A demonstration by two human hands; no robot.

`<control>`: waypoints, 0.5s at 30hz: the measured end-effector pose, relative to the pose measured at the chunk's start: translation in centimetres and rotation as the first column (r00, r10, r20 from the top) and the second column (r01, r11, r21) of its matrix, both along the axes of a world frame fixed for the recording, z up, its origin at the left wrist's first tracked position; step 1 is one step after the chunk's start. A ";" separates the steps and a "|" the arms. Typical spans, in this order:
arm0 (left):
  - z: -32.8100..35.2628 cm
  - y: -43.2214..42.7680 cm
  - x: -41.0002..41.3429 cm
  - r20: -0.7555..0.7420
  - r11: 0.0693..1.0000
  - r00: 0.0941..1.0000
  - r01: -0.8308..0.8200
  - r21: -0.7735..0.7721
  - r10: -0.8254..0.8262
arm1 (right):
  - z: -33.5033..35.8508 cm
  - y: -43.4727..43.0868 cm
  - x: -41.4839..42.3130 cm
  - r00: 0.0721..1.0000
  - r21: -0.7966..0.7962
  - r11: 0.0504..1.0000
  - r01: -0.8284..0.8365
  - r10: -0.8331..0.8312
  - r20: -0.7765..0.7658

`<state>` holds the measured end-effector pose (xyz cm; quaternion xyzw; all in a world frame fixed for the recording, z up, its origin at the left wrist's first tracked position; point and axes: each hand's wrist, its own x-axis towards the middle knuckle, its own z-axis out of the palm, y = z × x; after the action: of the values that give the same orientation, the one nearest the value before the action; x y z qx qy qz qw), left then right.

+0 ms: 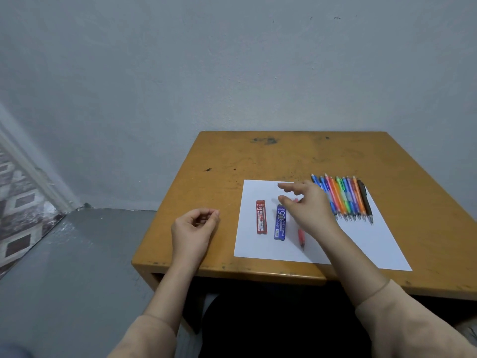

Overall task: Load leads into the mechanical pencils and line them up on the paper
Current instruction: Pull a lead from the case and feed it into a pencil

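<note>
The right hand is held above the paper, fingers spread and gripping nothing, over the upper end of a lone red pencil and just beside the blue lead case. The left hand is rested on the table left of the sheet, fingers loosely curled, nothing seen in them. A red lead case is laid left of the blue one; the other pencils are ranked at the sheet's far right. The case is probably best pinched by its long edges and lifted clear, so the pencil is not rolled
</note>
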<state>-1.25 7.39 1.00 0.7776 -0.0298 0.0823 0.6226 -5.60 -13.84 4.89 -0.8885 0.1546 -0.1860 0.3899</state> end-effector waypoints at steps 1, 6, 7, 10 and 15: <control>-0.1 0.0 0.0 0.002 1.000 1.000 0.002 0.000 -0.002 | -0.3 -0.2 -0.4 1.000 0.001 1.000 0.024 -0.024 -0.008; -0.1 0.0 -0.1 0.001 0.999 1.000 0.005 0.039 -0.005 | -2.1 -0.7 -1.7 0.991 -0.025 0.991 0.129 -0.130 -0.039; -0.1 0.0 -0.2 0.001 0.999 1.000 0.004 0.051 -0.004 | -2.3 -0.7 -1.8 0.987 -0.037 0.989 0.146 -0.148 -0.057; -0.1 0.0 -0.2 -0.001 0.997 1.000 0.005 0.073 -0.005 | -2.7 -0.6 -2.0 0.976 -0.089 0.982 0.167 -0.177 -0.130; -0.2 0.0 -0.3 0.010 0.997 1.000 0.002 0.074 -0.003 | -2.8 -0.7 -2.1 0.963 -0.134 0.971 0.197 -0.217 -0.161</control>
<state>-1.52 7.36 0.79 0.7996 -0.0371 0.0843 0.5934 -7.74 -14.54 2.06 -0.9017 0.2692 -0.1557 0.3005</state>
